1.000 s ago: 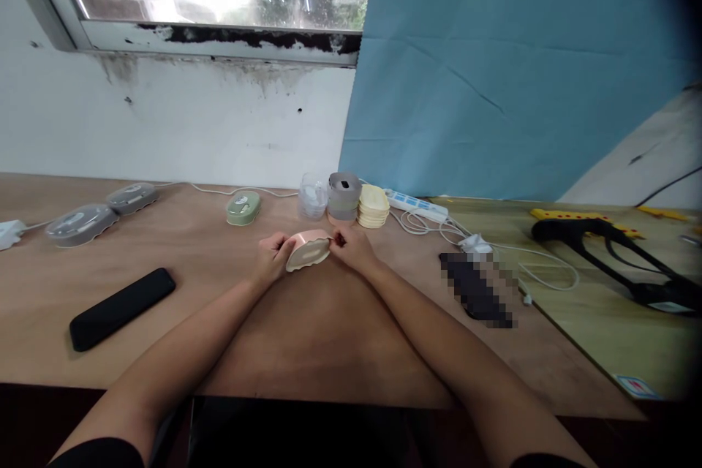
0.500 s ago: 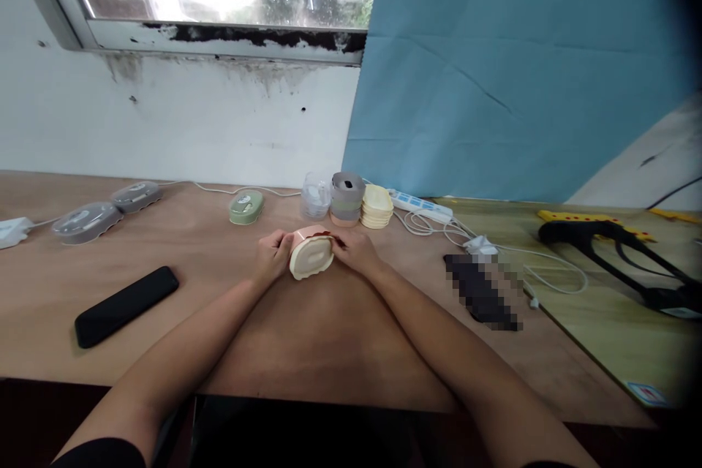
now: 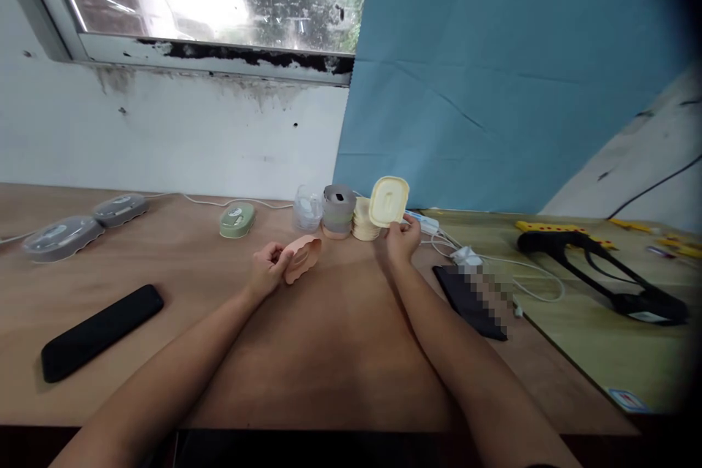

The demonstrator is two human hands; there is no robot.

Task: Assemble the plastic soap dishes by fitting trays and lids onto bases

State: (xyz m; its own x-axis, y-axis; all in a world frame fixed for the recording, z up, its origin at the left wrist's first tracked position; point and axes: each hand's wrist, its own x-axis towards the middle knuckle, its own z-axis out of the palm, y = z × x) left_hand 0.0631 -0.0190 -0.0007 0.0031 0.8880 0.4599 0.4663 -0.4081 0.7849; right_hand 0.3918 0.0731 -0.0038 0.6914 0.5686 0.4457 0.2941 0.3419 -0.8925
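My left hand (image 3: 270,268) is closed on a pink, wavy-edged shallow piece (image 3: 303,258), held tilted above the table. Between finger and thumb of my right hand (image 3: 404,235) is a cream rounded-rectangular lid (image 3: 389,201), raised upright with its flat face toward me. Just left of it, and partly behind it, stands a stack of cream lids (image 3: 364,219). Beside that stack are a pile of grey, green and pink containers (image 3: 338,210) and a stack of clear plastic cups (image 3: 308,208). A green lidded box (image 3: 238,220) sits farther left.
Two grey lidded boxes (image 3: 64,238) lie at the far left, a black phone (image 3: 102,333) nearer me. On the right are a power strip (image 3: 422,221), a white charger with cables (image 3: 466,257), a dark flat object (image 3: 470,300) and a black strap-like frame (image 3: 603,274).
The cream lid has come apart from the pink piece. My right hand has carried it right and up to the lid stack, while my left hand keeps the pink piece.
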